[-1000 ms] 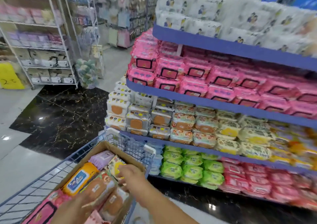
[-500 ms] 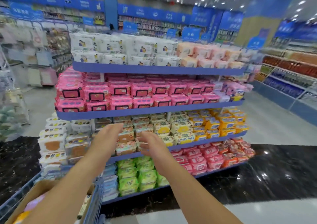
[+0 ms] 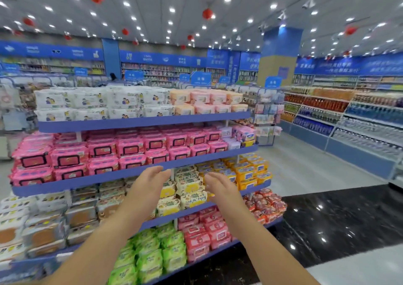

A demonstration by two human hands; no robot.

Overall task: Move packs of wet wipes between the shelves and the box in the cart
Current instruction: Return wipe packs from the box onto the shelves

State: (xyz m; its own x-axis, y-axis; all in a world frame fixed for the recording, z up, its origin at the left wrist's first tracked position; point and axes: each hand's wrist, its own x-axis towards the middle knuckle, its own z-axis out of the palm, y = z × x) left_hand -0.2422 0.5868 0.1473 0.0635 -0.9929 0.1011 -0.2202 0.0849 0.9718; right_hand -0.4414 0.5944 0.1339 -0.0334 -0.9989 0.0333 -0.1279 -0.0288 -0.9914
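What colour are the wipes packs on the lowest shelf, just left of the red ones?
Bright green packs, seen in the head view, the only one here.

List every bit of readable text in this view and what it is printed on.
No text reads with certainty.
Cream packs between the left hand and right hand: blue lettering, too blurred.
Blue wall banners: white characters, too small.
Aisle signs: blurred.
Pink packs: label print illegible.
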